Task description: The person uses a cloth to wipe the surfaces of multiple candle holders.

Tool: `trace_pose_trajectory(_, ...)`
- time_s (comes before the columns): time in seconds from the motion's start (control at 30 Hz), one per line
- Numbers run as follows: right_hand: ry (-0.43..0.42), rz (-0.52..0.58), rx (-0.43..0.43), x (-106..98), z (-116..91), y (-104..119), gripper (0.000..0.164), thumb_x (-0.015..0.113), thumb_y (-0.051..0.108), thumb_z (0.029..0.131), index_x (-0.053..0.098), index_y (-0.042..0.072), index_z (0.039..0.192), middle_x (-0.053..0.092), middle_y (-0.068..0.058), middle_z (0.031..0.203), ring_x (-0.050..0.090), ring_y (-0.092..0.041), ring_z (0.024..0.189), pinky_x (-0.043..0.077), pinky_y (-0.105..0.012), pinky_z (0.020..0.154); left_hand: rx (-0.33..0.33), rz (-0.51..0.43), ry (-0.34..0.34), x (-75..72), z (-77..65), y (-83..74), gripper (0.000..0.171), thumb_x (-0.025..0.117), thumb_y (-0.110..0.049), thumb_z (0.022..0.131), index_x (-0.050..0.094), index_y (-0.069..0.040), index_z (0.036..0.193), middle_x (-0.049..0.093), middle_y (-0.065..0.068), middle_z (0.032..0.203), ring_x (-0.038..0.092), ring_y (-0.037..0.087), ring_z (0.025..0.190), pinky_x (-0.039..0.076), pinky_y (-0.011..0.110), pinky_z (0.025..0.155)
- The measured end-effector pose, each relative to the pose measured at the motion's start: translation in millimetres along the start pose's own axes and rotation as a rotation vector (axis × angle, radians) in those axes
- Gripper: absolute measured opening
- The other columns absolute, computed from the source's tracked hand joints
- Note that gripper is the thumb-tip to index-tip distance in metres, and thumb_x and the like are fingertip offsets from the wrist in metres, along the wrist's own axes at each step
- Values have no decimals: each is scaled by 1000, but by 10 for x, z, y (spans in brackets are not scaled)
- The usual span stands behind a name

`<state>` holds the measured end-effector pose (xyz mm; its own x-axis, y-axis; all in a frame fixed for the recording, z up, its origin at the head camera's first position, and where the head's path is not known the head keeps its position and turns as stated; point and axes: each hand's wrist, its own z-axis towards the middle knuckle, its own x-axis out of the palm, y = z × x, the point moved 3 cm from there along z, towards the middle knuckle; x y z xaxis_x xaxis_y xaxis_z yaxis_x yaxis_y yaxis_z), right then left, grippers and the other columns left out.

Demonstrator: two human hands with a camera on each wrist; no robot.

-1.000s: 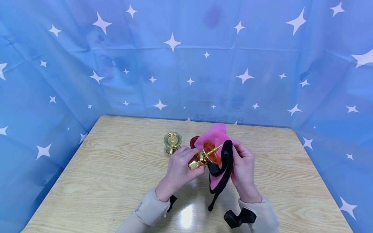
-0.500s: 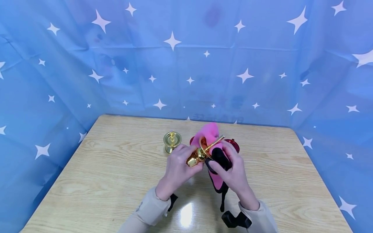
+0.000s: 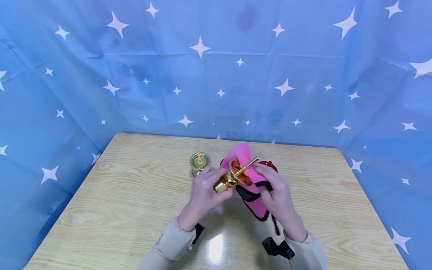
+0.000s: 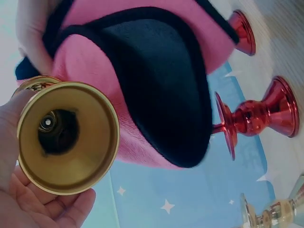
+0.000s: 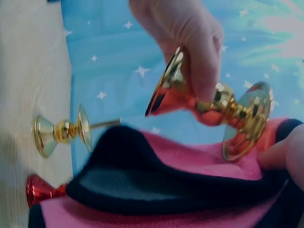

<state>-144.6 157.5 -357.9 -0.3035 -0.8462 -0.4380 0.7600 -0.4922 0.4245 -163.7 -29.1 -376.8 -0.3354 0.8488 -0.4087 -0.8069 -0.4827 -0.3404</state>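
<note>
My left hand (image 3: 202,189) grips a shiny gold candlestick (image 3: 229,180) by its stem and base, tilted so its dish and spike point up and right. In the left wrist view the hollow base of that candlestick (image 4: 102,142) faces the camera. A pink fleece cloth (image 3: 241,152) with black trim hangs behind and below it. My right hand (image 3: 280,193) pinches this cloth close to the dish. From the right wrist, the cloth (image 5: 190,159) bunches under the dish, with a thumb or finger beside it. Some right fingers are hidden by the cloth.
Another gold candlestick (image 3: 200,161) stands upright on the wooden table (image 3: 135,195), left of the hands. Behind the hands are two red candlesticks, one (image 4: 282,111) nearer the gold one and one (image 3: 270,165) to the right. A blue starred curtain (image 3: 216,75) borders the table.
My right hand first moved left with the cloth toward the dish, then slightly right. The cloth has shifted and refolded, uncovering the right red candlestick. The left hand's candlestick has turned a little.
</note>
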Motion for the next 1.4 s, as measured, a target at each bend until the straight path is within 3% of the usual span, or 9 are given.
trace_pose_trajectory(0.07,11,-37,-19,-5,7,-3,51,39,-24,64,66,-4,102,65,-19,108,62,-24,102,40,-13,76,2,-9,3,6,2,-10,32,74,-15,62,70,-3,92,70,4,82,57,15,69,47,20,59)
trace_pose_trajectory(0.17,41,-93,-52,6,3,44,50,42,-27,64,66,-3,101,65,-17,109,62,-30,101,44,-15,85,0,13,-1,12,4,-16,31,74,-14,62,70,-2,90,70,5,82,57,15,69,47,20,59)
trace_pose_trajectory(0.33,81,-215,-71,27,-6,187,47,50,-28,62,67,-4,99,65,-15,107,61,-30,101,49,-34,86,8,83,-5,25,0,-6,31,75,-14,63,71,0,90,71,7,83,58,16,70,48,22,60)
trace_pose_trajectory(0.43,93,-246,-44,13,-17,277,46,49,-27,62,66,-4,98,65,-15,105,61,-31,100,49,-37,85,39,114,-5,38,-6,-4,31,76,-15,63,70,-1,90,71,6,84,57,16,70,49,23,61)
trace_pose_trajectory(0.63,71,-164,18,-38,-18,397,48,38,-21,65,65,-2,100,65,-13,103,58,-31,99,35,-15,98,76,123,-24,35,13,3,30,74,-15,63,69,-1,90,70,6,84,58,17,72,49,25,65)
trace_pose_trajectory(0.83,61,-120,-8,-78,11,374,48,37,-22,67,66,-1,100,65,-13,105,58,-31,100,35,-15,99,68,47,-41,14,31,16,28,73,-14,64,69,-3,89,70,5,82,59,17,72,49,24,64)
trace_pose_trajectory(1.03,-15,-55,-53,-56,7,113,48,36,-22,69,66,-3,101,65,-15,106,58,-31,102,38,-19,97,35,-44,-20,23,20,14,32,76,-14,62,71,-1,90,70,7,81,59,17,71,50,20,64)
trace_pose_trajectory(1.27,-91,56,45,-14,8,-104,51,41,-30,69,67,-1,102,65,-15,103,59,-15,104,43,-18,90,-25,-159,29,41,21,-8,36,78,-12,60,71,1,93,71,8,84,57,16,72,48,16,62)
trace_pose_trajectory(1.4,-104,48,68,7,-9,-100,51,43,-29,69,68,-1,103,67,-16,103,61,-21,100,43,-17,86,-113,-181,36,46,9,6,37,80,-11,59,71,2,93,71,10,84,58,18,73,48,16,60)
